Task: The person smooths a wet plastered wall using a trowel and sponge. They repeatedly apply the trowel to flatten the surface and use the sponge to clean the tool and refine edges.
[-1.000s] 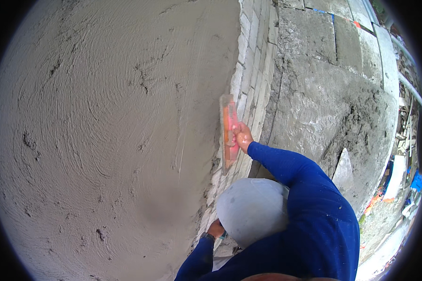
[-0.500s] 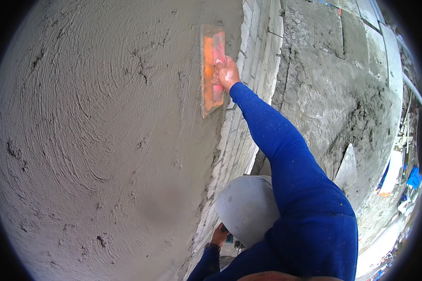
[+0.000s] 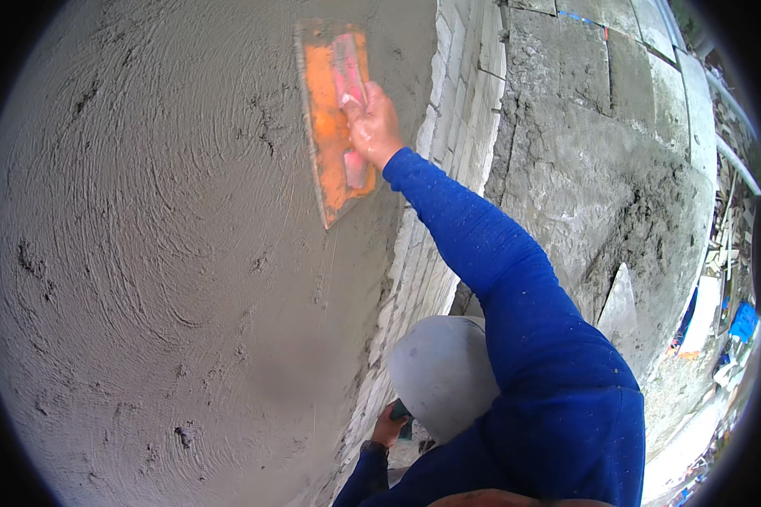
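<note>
Mostly wet mortar (image 3: 161,253) toward nine o'clock: grey, ridged in curved strokes, pitted. One float (image 3: 323,127), flat, long, orange, over mortar between eleven and twelve; its one pink handle (image 3: 347,66) wrapped by the right hand's (image 3: 375,127) closed fingers. Left hand (image 3: 388,427), six o'clock, at one dark green object (image 3: 400,409); partly hidden, grip cannot be told. Pale blocks (image 3: 473,51), one o'clock, rough-edged.

No lettering, label, number or sign can be read on anything in view; the scraps (image 3: 725,253) along the right edge are too small to show any legibly.
</note>
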`<state>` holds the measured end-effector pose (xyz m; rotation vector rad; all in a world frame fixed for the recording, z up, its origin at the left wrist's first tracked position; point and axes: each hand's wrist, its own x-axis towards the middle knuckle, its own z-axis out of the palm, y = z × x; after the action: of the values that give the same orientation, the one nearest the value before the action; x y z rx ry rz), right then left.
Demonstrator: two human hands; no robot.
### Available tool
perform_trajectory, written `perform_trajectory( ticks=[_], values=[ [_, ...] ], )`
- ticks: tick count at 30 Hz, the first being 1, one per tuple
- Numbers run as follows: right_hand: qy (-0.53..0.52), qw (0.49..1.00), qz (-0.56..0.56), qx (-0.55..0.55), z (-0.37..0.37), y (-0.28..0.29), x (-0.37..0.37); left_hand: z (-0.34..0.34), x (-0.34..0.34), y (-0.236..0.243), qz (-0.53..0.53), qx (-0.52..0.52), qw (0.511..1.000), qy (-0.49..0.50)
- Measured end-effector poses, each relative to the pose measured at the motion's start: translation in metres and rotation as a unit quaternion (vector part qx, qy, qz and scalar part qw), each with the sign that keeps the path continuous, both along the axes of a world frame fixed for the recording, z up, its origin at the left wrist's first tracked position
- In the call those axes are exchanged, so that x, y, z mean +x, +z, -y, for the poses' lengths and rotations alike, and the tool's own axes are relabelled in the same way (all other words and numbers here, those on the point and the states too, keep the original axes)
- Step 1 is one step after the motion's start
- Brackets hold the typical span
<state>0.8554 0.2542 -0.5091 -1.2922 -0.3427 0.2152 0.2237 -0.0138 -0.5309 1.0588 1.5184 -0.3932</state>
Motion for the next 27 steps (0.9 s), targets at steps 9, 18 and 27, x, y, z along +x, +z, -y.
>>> perform_trajectory(
  ticks=[9,18,27],
  values=[
    [0.164,0.984,-0.064,-0.024,0.046,-0.028,-0.154,0.002,0.019,0.001,-0.044,-0.004,0.994,-0.104],
    [0.096,0.988,-0.117,0.015,0.018,-0.004,-0.012,0.008,0.0,-0.007,-0.008,0.025,0.998,-0.058],
    [0.218,0.974,-0.04,-0.042,0.066,0.001,-0.176,0.018,0.047,0.012,-0.013,-0.016,0.99,-0.137]
  ],
)
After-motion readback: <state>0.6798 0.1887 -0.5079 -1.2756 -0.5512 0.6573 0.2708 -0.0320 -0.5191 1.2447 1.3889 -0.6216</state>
